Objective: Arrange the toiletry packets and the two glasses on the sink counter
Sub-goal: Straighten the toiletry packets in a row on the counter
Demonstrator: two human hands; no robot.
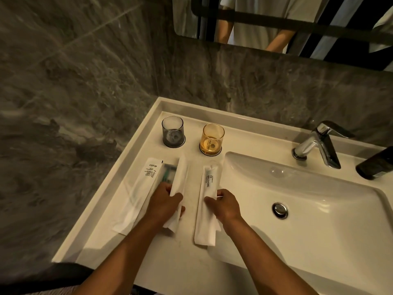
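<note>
White bench [148, 260] beside a sunken basin [319, 220], hemmed by grey marble wall at the back and far side; basin taken as landmark throughout.

Away from the basin, at the bench's rear: amber glass [212, 139] nearest the basin's back corner, upright on a dark coaster; smoky grey glass [173, 131] farther out, also upright on a coaster; the two apart, not touching.

In front of the glasses, three long white packets lying lengthwise: toothbrush packet [207, 201] printed "BRUSHING TEETH" just beside the basin rim; middle packet [180, 177] farther out, tilted and overlapping the edge of the outermost clear-windowed packet [138, 188], with something green showing through the window.

Left hand [164, 202] closed on the middle packet, thumb over its top, fingers beneath, lower end of the wrapper crumpled under the wrist; right hand [226, 204] gripping the toothbrush packet at mid-length, fingers curled over the basin-side edge, hiding part of the wrapper.

Behind the basin: chrome tap [319, 143]; to its far side a dark bottle [376, 165], tilted, cut by the frame edge; drain plug [280, 210] in the basin floor; mirror [276, 22] above, reflecting a person's pale shirt and arms.
</note>
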